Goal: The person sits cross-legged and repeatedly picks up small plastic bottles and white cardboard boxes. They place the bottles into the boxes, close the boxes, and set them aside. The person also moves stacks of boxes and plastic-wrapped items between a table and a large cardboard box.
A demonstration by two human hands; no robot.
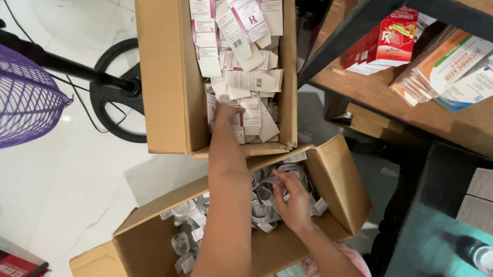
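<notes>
Head view, looking straight down.

Far carton [166, 86]: brown corrugated cardboard, tall plain wall at left, flaps open. Holds flattened white-and-pink folding boxes [238, 45], thin card with sharp creases, heaped loosely. Left hand [226, 113] reaches in at the near end, fingers resting down among the flat boxes; whether it has closed on one cannot be told.

Near carton [336, 179]: same cardboard, flaps splayed outward, its far edge touching the far carton's near flap. Holds small clear glass bottles [184, 241] and folded white paper leaflets [265, 206]. Right hand [291, 202] lies in the leaflets, fingers spread open and touching paper, nothing gripped.

Left: glossy white tile floor [35, 181], wide bare stretch beside both cartons; purple wire fan guard [12, 99], black round fan base [117, 89].

Right: wooden shelf [467, 122] with a dark frame, crowding the cartons' right edges, carrying stacked medicine cartons [454, 63].
</notes>
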